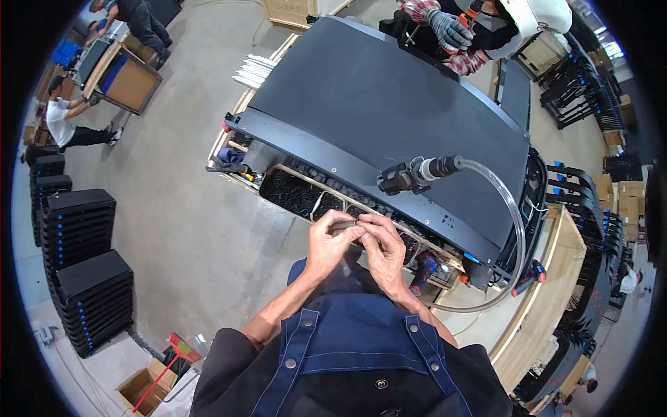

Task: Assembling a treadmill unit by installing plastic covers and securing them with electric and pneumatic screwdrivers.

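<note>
My left hand (325, 249) and my right hand (383, 254) meet in front of my apron, fingertips pinched together. Between them is a small grey metal piece (342, 226), short and rod-like; its exact kind is too small to make out. Just beyond my hands, a long tray (267, 197) holds many small black parts that look like screws. A black tool (404, 178) with a clear hose (517, 229) lies on the grey rail of a large dark deck (375, 97), which resembles a treadmill.
Across the deck, a co-worker's gloved hand (450, 31) is by an orange-and-black tool (474, 10). A drill-like red-and-blue tool (422, 271) sits right of my hands. Stacked black parts (90, 299) stand left; a wooden crate (549, 292) is right. Other people work far left.
</note>
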Available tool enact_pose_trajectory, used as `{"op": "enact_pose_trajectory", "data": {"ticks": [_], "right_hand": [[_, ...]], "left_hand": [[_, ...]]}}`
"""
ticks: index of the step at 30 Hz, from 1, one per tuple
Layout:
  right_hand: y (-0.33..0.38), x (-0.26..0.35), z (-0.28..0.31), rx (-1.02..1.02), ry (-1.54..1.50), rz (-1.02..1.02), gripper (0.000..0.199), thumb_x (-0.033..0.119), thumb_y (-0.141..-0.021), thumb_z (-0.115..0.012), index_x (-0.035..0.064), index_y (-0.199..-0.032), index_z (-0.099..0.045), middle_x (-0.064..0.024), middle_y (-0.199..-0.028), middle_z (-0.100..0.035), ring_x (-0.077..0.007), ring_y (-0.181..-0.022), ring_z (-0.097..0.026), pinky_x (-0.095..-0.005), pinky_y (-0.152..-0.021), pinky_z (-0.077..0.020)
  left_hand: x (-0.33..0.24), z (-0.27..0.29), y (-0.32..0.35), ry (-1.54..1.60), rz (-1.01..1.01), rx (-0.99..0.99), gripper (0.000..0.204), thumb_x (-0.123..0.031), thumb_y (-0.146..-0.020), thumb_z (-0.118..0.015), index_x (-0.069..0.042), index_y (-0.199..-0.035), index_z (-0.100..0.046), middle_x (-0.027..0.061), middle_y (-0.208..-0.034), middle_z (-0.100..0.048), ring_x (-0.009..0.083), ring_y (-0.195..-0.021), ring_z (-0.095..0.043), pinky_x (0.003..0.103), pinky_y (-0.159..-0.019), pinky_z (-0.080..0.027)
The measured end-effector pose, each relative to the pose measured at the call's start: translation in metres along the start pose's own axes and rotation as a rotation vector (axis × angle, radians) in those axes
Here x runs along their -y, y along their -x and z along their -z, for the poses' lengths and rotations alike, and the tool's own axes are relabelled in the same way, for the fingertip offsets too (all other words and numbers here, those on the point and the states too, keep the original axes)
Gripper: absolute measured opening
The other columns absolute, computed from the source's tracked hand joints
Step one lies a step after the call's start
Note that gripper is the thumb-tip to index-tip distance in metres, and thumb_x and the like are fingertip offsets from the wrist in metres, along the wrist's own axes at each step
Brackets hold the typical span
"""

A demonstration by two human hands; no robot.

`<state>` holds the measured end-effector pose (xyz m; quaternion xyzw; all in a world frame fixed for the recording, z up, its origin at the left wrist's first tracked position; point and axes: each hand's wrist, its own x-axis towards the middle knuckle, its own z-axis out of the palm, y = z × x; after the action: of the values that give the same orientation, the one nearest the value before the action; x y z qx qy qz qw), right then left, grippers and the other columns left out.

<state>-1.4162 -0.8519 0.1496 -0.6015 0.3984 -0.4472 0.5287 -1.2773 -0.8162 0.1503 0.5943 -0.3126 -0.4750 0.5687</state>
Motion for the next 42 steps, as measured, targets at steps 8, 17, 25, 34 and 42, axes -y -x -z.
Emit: {"op": "enact_pose_trajectory", "data": {"ticks": [8, 17, 25, 34, 42], "right_hand": [[-0.035, 0.013, 0.041, -0.25, 0.121, -0.178, 0.043, -0.004, -0.085, -0.07, -0.0016, -0.126, -0.057, -0.0089, -0.118, -0.061, -0.0137, -0.098, -0.063, -0.0267, -0.084, -0.0532], [-0.143, 0.022, 0.013, 0.065, -0.087, -0.006, 0.059, 0.0, -0.072, -0.082, 0.0008, -0.123, -0.053, -0.0233, -0.119, -0.064, -0.0309, -0.111, -0.062, -0.0473, -0.101, -0.0495], [-0.135, 0.005, 0.007, 0.116, -0.03, 0.163, 0.057, 0.009, -0.073, -0.085, 0.0029, -0.122, -0.057, -0.019, -0.119, -0.065, -0.0296, -0.111, -0.063, -0.0436, -0.1, -0.0503], [-0.139, 0.009, 0.008, 0.119, -0.03, 0.066, 0.051, 0.015, -0.072, -0.083, 0.005, -0.111, -0.051, -0.0155, -0.104, -0.059, -0.0289, -0.102, -0.061, -0.0485, -0.096, -0.0529], [-0.14, 0.002, 0.015, 0.22, -0.033, 0.15, 0.047, 0.014, -0.074, -0.082, 0.0058, -0.108, -0.051, -0.0149, -0.101, -0.06, -0.0298, -0.096, -0.062, -0.0495, -0.093, -0.0526]], "left_hand": [[0.131, 0.008, -0.075, 0.384, 0.636, 0.128, 0.018, -0.025, -0.085, -0.071, -0.01, -0.088, -0.062, -0.0049, -0.075, -0.05, 0.0029, -0.061, -0.039, 0.021, -0.048, -0.028], [0.181, -0.04, -0.149, 0.962, 0.835, 0.495, 0.018, -0.027, -0.087, -0.073, -0.014, -0.095, -0.063, -0.0024, -0.079, -0.06, 0.009, -0.064, -0.053, 0.023, -0.049, -0.036], [0.189, -0.037, -0.162, 0.962, 0.759, 0.648, 0.015, -0.023, -0.091, -0.073, -0.011, -0.096, -0.064, -0.0001, -0.078, -0.06, 0.0094, -0.063, -0.056, 0.023, -0.048, -0.039], [0.179, -0.039, -0.15, 0.704, 0.499, 0.455, 0.024, -0.022, -0.091, -0.07, -0.012, -0.11, -0.061, -0.0032, -0.09, -0.056, 0.0064, -0.073, -0.052, 0.024, -0.059, -0.041], [0.202, -0.051, -0.141, 0.866, 0.465, 0.286, 0.026, -0.015, -0.084, -0.077, -0.012, -0.107, -0.064, -0.005, -0.087, -0.058, 0.0047, -0.073, -0.051, 0.024, -0.058, -0.039]]}}
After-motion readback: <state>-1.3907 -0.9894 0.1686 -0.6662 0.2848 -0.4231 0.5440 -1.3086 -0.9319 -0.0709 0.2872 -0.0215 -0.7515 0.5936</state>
